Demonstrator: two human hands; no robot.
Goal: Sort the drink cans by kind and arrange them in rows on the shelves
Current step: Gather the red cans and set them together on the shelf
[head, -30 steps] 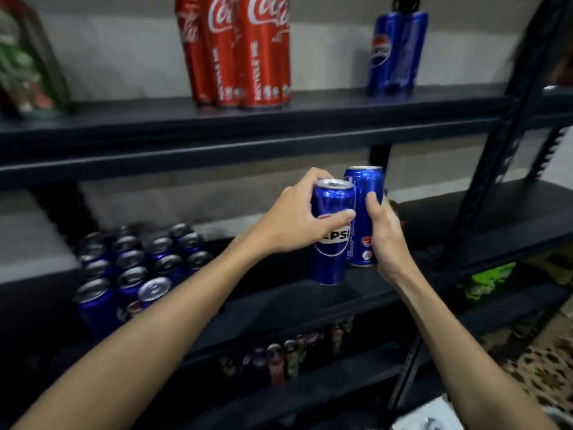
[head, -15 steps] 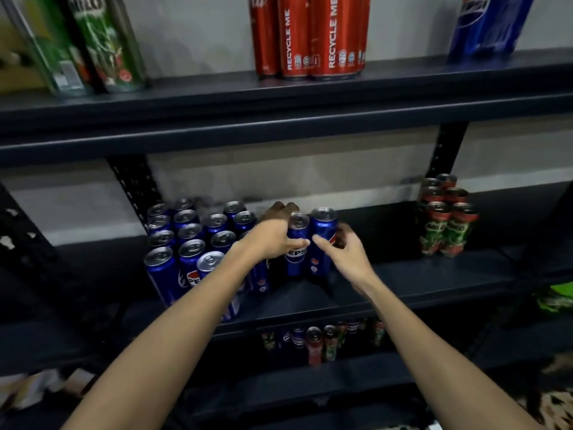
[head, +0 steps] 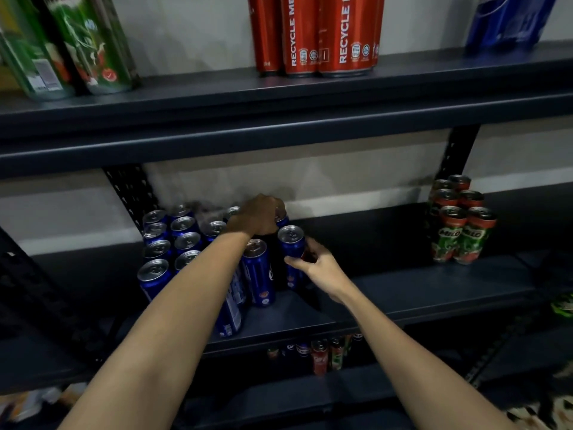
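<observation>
Several blue Pepsi cans point(head: 161, 243) stand in rows at the left of the dark middle shelf point(head: 418, 290). My left hand point(head: 257, 215) reaches to the back of the group, its fingers curled over the top of a blue Pepsi can point(head: 281, 219) there. My right hand point(head: 322, 270) grips another blue Pepsi can point(head: 291, 243), which stands upright on the shelf at the group's right edge. One more Pepsi can point(head: 259, 274) stands just left of it, partly behind my left forearm.
Milo cans point(head: 462, 234) are clustered at the right of the middle shelf. The upper shelf point(head: 279, 113) carries red Coca-Cola cans point(head: 316, 35), green Milo cans point(head: 77, 45) and blue Pepsi cans point(head: 508, 23). Mixed cans point(head: 319, 355) stand on the lower shelf.
Both hands brought their Pepsi cans from mid-air down onto the middle shelf beside the blue group. My left hand then moved its can toward the back.
</observation>
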